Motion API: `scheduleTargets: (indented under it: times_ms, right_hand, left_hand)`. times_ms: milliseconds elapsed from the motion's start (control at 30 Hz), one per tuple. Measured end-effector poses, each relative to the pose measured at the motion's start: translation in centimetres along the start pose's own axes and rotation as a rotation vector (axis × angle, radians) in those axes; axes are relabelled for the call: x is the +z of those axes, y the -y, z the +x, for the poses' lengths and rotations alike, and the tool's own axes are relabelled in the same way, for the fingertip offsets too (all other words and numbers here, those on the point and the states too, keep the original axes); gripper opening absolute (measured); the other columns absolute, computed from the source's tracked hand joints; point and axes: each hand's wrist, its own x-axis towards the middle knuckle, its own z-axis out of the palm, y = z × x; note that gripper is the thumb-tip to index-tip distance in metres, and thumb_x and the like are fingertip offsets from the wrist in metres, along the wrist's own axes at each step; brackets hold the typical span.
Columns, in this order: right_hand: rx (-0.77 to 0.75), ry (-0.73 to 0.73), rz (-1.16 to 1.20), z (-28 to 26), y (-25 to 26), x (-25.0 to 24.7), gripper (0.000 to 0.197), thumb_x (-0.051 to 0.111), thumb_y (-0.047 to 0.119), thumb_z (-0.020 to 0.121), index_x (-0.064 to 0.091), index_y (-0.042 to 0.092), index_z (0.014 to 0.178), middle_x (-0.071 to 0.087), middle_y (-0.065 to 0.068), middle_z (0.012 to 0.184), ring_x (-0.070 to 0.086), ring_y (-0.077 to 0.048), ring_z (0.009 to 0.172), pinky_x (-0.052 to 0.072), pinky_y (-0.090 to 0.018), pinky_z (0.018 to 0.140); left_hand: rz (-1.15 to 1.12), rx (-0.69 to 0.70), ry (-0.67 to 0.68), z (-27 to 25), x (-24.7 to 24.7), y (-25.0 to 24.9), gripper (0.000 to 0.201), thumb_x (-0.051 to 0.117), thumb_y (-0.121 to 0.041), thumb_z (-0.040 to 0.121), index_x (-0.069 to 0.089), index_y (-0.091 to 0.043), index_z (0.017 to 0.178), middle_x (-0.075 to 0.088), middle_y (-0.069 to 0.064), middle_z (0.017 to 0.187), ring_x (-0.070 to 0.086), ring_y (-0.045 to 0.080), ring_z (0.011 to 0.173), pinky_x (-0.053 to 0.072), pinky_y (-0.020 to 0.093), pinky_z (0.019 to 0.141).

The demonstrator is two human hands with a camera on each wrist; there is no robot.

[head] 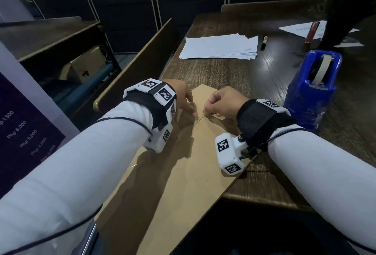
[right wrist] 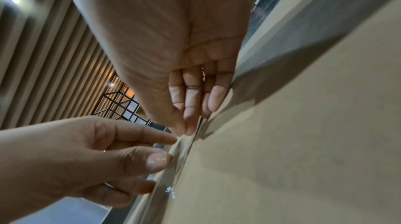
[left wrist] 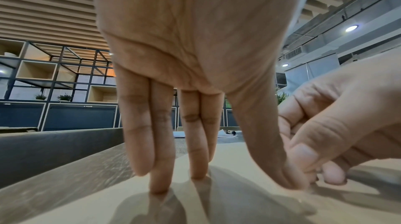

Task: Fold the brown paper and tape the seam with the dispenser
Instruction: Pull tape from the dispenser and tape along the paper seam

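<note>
The folded brown paper (head: 183, 173) lies diagonally on the dark wooden table (head: 254, 75), with its seam (head: 200, 119) running between my hands. My left hand (head: 191, 108) rests on it with straight fingers (left wrist: 160, 167) pressing the flap flat. My right hand (head: 208, 110) is curled, and its thumb and index finger (right wrist: 184, 130) pinch a short strip of clear tape at the seam. The two hands nearly touch. The blue tape dispenser (head: 313, 87) stands upright to the right of the paper, apart from both hands.
A stack of white sheets (head: 219, 47) and a marker (head: 264, 41) lie farther back. A dark plant pot (head: 341, 20) and a red tube (head: 311, 31) stand at the back right. The brown paper overhangs the table's near edge.
</note>
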Motion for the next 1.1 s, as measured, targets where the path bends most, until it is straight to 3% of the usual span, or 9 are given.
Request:
scheduleTargets:
  times_ms: [100,233,367,500,600,700,800,933,1100]
  right_hand:
    - [-0.003,-0.003,-0.006,0.0,0.0,-0.1,0.012,0.071,0.005,0.078,0.069,0.011,0.069,0.07,-0.006,0.073,0.059,-0.012,0.064,0.051,-0.023,0.064]
    - [-0.014,-0.006,-0.015,0.0,0.0,0.0,0.01,0.07,0.006,0.079,0.069,0.011,0.071,0.071,-0.007,0.079,0.06,-0.013,0.07,0.053,-0.028,0.072]
    - [-0.016,-0.007,-0.023,0.0,0.1,0.0,0.01,0.07,0.006,0.079,0.069,0.011,0.07,0.073,-0.01,0.082,0.06,-0.014,0.074,0.055,-0.032,0.078]
    - [-0.015,-0.002,-0.021,-0.2,0.2,-0.1,0.003,0.07,0.006,0.08,0.072,0.005,0.078,0.074,-0.014,0.09,0.061,-0.016,0.076,0.056,-0.036,0.082]
    - [-0.007,0.009,-0.014,-0.3,0.3,-0.2,0.009,0.068,0.005,0.082,0.072,-0.001,0.088,0.074,-0.017,0.09,0.062,-0.018,0.077,0.055,-0.035,0.078]
    - [0.006,0.017,-0.007,-0.3,0.4,-0.2,0.005,0.066,0.007,0.085,0.067,0.004,0.082,0.072,-0.013,0.083,0.064,-0.014,0.068,0.052,-0.022,0.063]
    - [0.027,-0.016,-0.034,0.1,0.5,-0.2,0.013,0.069,0.01,0.085,0.064,0.008,0.073,0.07,-0.008,0.076,0.062,-0.011,0.06,0.052,-0.02,0.056]
    - [0.022,-0.053,-0.135,0.4,0.7,-0.1,0.014,0.072,0.014,0.082,0.066,0.01,0.07,0.071,-0.011,0.084,0.059,-0.019,0.072,0.054,-0.034,0.077]
    - [0.026,-0.07,-0.202,0.4,0.7,0.0,0.006,0.071,0.014,0.083,0.069,0.01,0.08,0.065,-0.007,0.08,0.058,-0.017,0.075,0.053,-0.032,0.078]
  left_hand:
    - [-0.019,-0.015,-0.001,0.5,0.0,-0.3,0.055,0.072,-0.056,0.074,0.065,-0.024,0.118,0.07,-0.004,0.107,0.062,0.017,0.098,0.047,0.027,0.079]
    - [-0.032,-0.057,0.012,1.0,0.0,-0.8,0.06,0.074,-0.067,0.061,0.07,-0.021,0.098,0.067,-0.002,0.078,0.057,0.018,0.072,0.04,0.026,0.063]
    - [0.015,-0.109,0.028,1.1,0.1,-1.4,0.079,0.075,-0.074,0.045,0.071,-0.021,0.104,0.073,0.0,0.086,0.067,0.021,0.08,0.051,0.03,0.071]
    - [0.042,-0.126,0.007,1.0,0.2,-1.9,0.093,0.065,-0.08,0.025,0.071,-0.025,0.1,0.07,-0.001,0.083,0.066,0.023,0.076,0.056,0.035,0.075]
    - [0.052,-0.129,0.024,0.8,0.3,-2.0,0.082,0.074,-0.074,0.042,0.067,-0.026,0.109,0.067,0.0,0.091,0.064,0.024,0.083,0.054,0.034,0.076]
    - [0.035,-0.134,0.019,0.7,0.3,-1.9,0.083,0.071,-0.074,0.04,0.066,-0.028,0.11,0.066,-0.001,0.091,0.063,0.024,0.085,0.054,0.036,0.079]
    - [0.031,-0.128,0.03,0.5,0.3,-1.9,0.08,0.072,-0.074,0.044,0.067,-0.026,0.108,0.068,0.0,0.094,0.064,0.025,0.085,0.055,0.036,0.078]
    - [0.015,-0.128,0.033,0.6,0.3,-1.9,0.079,0.071,-0.072,0.039,0.068,-0.028,0.104,0.068,-0.003,0.09,0.065,0.023,0.083,0.055,0.035,0.077]
    - [0.029,-0.118,0.023,0.9,0.4,-1.7,0.076,0.071,-0.074,0.04,0.068,-0.029,0.1,0.068,-0.004,0.085,0.065,0.023,0.08,0.055,0.033,0.073]
